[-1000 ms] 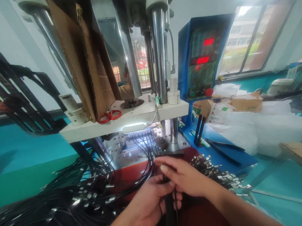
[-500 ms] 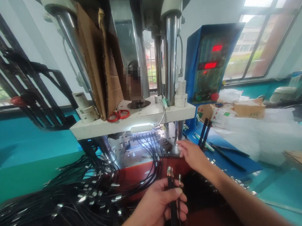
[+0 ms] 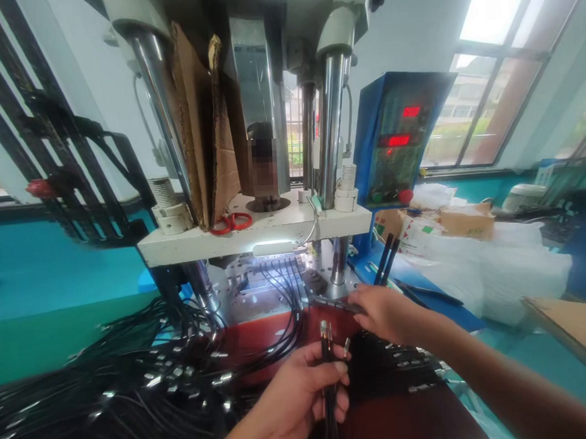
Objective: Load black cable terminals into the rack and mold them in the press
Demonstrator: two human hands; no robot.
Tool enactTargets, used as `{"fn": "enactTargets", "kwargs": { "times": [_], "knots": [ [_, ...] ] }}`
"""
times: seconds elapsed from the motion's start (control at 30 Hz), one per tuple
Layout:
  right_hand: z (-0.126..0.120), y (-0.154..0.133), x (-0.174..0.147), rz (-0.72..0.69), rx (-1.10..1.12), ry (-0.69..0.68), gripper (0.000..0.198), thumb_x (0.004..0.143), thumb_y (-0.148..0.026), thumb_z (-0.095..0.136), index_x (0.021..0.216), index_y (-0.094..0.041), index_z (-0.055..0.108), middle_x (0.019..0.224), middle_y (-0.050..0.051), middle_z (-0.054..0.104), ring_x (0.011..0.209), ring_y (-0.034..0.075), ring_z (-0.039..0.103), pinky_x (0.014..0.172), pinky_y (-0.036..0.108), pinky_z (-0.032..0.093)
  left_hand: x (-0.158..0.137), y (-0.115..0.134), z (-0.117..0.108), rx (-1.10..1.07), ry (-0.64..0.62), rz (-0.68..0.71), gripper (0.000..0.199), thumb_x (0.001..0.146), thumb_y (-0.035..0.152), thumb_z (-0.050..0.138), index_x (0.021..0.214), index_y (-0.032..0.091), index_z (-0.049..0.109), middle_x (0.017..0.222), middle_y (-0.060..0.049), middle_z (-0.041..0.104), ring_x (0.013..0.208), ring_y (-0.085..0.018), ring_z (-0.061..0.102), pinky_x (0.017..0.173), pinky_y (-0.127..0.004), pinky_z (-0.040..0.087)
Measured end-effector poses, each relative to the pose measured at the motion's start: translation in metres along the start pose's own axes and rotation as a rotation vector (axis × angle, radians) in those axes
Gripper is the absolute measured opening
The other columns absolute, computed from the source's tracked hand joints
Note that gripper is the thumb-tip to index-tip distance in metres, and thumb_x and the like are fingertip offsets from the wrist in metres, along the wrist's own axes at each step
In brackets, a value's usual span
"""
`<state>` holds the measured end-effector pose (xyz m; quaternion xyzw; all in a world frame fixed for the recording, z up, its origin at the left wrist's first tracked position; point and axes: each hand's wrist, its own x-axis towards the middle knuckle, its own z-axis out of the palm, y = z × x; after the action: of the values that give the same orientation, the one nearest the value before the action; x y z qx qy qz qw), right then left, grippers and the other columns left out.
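My left hand point(image 3: 310, 390) is closed round a small bundle of black cables point(image 3: 330, 399), their bare metal connector ends pointing up. One cable end leans apart from the others near the fingertips. My right hand point(image 3: 382, 313) grips the end of a slim dark bar-like tool point(image 3: 333, 303), whose exact kind I cannot make out. That tool reaches left along the front edge of the press's metal bed point(image 3: 233, 303). In the lit press, several black cables point(image 3: 289, 291) run out of a metal mould point(image 3: 271, 275) and curve down to the left.
A heap of black cables point(image 3: 150, 394) with metal ends covers the left of the red table point(image 3: 254, 334). Red-handled scissors point(image 3: 231, 223) lie on the white press plate point(image 3: 178, 247). A blue control box point(image 3: 373, 112) stands right, with white bags point(image 3: 508, 262) beyond.
My right hand has come down and closed on the slim dark tool at the bed's front edge. My left hand keeps its cables. The view has shifted slightly.
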<state>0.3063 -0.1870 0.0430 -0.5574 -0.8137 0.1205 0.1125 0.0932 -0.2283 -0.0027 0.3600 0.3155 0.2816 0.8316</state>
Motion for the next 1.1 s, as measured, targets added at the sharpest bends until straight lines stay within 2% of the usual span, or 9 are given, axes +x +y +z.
{"fn": "enactTargets", "kwargs": {
  "times": [0.1,0.17,0.27,0.37,0.5,0.67,0.8,0.93,1.1],
  "knots": [
    [-0.001,-0.004,-0.026,0.016,0.157,-0.07,0.019,0.081,-0.017,0.05,0.09,-0.02,0.067,0.07,0.001,0.063,0.061,0.015,0.057,0.056,0.025,0.041,0.0,-0.001,0.0,0.003,0.015,-0.006,0.019,0.081,0.019,0.062,0.098,0.013,0.053,0.07,0.001,0.055,0.049,-0.007,0.052,0.047,-0.021,0.04],
    [0.017,-0.007,-0.045,0.163,0.485,-0.046,0.022,0.084,-0.02,0.048,0.098,-0.021,0.065,0.062,-0.004,0.056,0.045,0.009,0.044,0.042,0.021,0.033,-0.001,-0.001,0.001,0.005,0.043,-0.016,0.02,0.08,0.019,0.063,0.097,0.013,0.053,0.068,0.001,0.055,0.048,-0.007,0.05,0.045,-0.02,0.039],
    [0.052,-0.019,-0.071,0.418,1.114,0.123,0.032,0.088,-0.039,0.053,0.116,-0.023,0.056,0.052,-0.008,0.045,0.036,0.006,0.029,0.034,0.017,0.021,-0.003,-0.001,0.005,0.01,0.079,-0.055,0.022,0.079,0.018,0.065,0.096,0.014,0.052,0.064,0.002,0.055,0.043,-0.004,0.045,0.041,-0.017,0.032],
    [0.077,-0.038,-0.086,0.511,1.375,0.298,0.054,0.084,-0.057,0.054,0.126,-0.023,0.047,0.046,-0.01,0.041,0.035,0.007,0.029,0.032,0.016,0.023,-0.004,-0.002,0.009,0.052,0.082,-0.082,0.025,0.078,0.021,0.066,0.096,0.015,0.051,0.061,0.004,0.055,0.038,-0.002,0.038,0.037,-0.016,0.026],
    [0.088,-0.059,-0.082,0.565,1.451,0.502,0.059,0.085,-0.06,0.049,0.13,-0.022,0.045,0.044,-0.009,0.042,0.035,0.008,0.03,0.029,0.015,0.025,-0.002,-0.004,0.016,0.159,0.088,-0.087,0.025,0.078,0.03,0.067,0.092,0.016,0.052,0.059,0.005,0.053,0.034,-0.002,0.034,0.033,-0.017,0.022],
    [0.094,-0.062,-0.079,0.539,1.429,0.574,0.051,0.09,-0.055,0.045,0.129,-0.022,0.047,0.043,-0.009,0.041,0.035,0.007,0.029,0.03,0.014,0.025,0.003,-0.007,0.029,0.354,0.118,-0.107,0.02,0.076,0.031,0.065,0.081,0.017,0.053,0.056,0.007,0.05,0.03,-0.002,0.034,0.028,-0.016,0.021],
    [0.092,-0.063,-0.083,0.581,1.403,0.541,0.051,0.089,-0.056,0.046,0.127,-0.022,0.048,0.047,-0.008,0.044,0.035,0.006,0.029,0.029,0.013,0.025,0.005,-0.012,0.033,0.453,0.127,-0.108,0.02,0.075,0.033,0.063,0.072,0.017,0.052,0.051,0.007,0.047,0.03,-0.003,0.035,0.028,-0.015,0.023],
    [0.089,-0.064,-0.083,0.565,1.407,0.494,0.048,0.09,-0.057,0.044,0.122,-0.021,0.049,0.049,-0.008,0.044,0.036,0.006,0.03,0.03,0.014,0.027,0.005,-0.016,0.03,0.465,0.127,-0.13,0.02,0.078,0.034,0.059,0.07,0.018,0.05,0.044,0.008,0.042,0.03,-0.004,0.034,0.029,-0.015,0.025],
    [0.09,-0.068,-0.081,0.599,1.385,0.534,0.046,0.088,-0.058,0.047,0.118,-0.023,0.051,0.05,-0.008,0.044,0.036,0.006,0.031,0.03,0.014,0.027,0.005,-0.015,0.032,0.47,0.123,-0.141,0.018,0.076,0.031,0.06,0.071,0.018,0.049,0.048,0.007,0.046,0.031,-0.004,0.036,0.029,-0.015,0.026]
  ]
}}
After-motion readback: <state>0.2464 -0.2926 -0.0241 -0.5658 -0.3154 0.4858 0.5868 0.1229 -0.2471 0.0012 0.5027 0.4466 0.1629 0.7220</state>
